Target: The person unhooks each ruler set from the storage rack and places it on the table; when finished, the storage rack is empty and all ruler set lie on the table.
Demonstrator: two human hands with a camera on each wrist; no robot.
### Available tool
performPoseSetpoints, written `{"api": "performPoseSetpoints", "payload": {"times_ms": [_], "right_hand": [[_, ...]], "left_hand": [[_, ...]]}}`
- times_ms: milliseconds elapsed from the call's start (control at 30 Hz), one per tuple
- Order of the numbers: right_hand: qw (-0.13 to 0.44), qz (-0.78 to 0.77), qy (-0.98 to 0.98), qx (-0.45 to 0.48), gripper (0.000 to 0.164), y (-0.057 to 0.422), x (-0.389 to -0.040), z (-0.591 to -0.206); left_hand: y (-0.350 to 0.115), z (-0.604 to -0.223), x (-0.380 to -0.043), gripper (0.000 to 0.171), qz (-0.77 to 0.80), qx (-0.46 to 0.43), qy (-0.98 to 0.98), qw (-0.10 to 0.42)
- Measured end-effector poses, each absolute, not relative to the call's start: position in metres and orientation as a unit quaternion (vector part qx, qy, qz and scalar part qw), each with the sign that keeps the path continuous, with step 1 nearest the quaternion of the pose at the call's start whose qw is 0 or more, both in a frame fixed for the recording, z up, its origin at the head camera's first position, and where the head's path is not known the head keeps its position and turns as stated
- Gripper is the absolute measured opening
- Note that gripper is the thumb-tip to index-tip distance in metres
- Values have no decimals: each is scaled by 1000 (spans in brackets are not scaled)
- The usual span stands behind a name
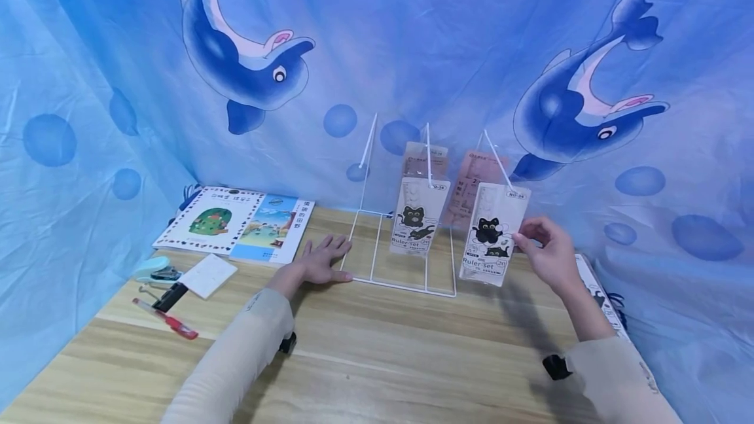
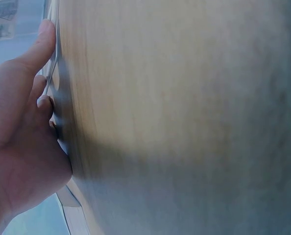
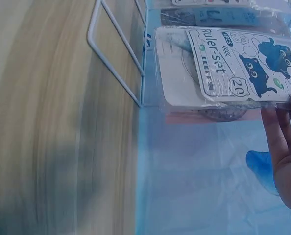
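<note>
A white wire display rack stands on the table with long hooks. On its right hook hangs a clear packet labelled Ruler set with black cats; my right hand pinches its right edge between thumb and fingers. Another ruler set packet hangs on the middle hook, and pinkish packets hang behind both. The left hook carries nothing. My left hand rests at the base's left front corner, fingers spread; in the left wrist view its thumb lies along the wire.
At the left lie two booklets, a light-blue stapler, a white card, a black binder clip and a red pen. More cat-printed packaging lies beyond the right arm. A blue dolphin curtain hangs close behind the rack.
</note>
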State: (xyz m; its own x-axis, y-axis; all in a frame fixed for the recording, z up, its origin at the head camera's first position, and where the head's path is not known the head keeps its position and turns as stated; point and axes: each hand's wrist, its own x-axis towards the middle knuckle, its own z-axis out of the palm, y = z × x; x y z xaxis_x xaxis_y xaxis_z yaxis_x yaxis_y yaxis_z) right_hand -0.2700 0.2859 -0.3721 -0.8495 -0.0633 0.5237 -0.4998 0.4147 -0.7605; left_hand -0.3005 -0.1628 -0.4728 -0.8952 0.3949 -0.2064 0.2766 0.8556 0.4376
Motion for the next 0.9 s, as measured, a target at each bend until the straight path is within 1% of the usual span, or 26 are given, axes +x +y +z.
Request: {"api": "performPoseSetpoints", "payload": {"times_ms": [167, 400, 600, 733, 900], "right_hand": [[198, 508, -815, 196, 16, 289, -256, -369], [201, 490, -821, 211, 17, 294, -235, -362], [152, 540, -790, 245, 17, 315, -226, -356], [138, 562, -787, 215, 21, 343, -226, -360], [113, 588, -788, 143, 24, 379, -233, -376]], "left_hand": [[-163, -472, -300, 84, 205, 179, 951, 145], [-164, -473, -300, 84, 206, 179, 951, 146], [-163, -473, -300, 84, 208, 173, 952, 146], [-163, -472, -300, 84, 210, 172, 951, 147], [-162, -472, -300, 84, 208, 173, 952, 146]]}}
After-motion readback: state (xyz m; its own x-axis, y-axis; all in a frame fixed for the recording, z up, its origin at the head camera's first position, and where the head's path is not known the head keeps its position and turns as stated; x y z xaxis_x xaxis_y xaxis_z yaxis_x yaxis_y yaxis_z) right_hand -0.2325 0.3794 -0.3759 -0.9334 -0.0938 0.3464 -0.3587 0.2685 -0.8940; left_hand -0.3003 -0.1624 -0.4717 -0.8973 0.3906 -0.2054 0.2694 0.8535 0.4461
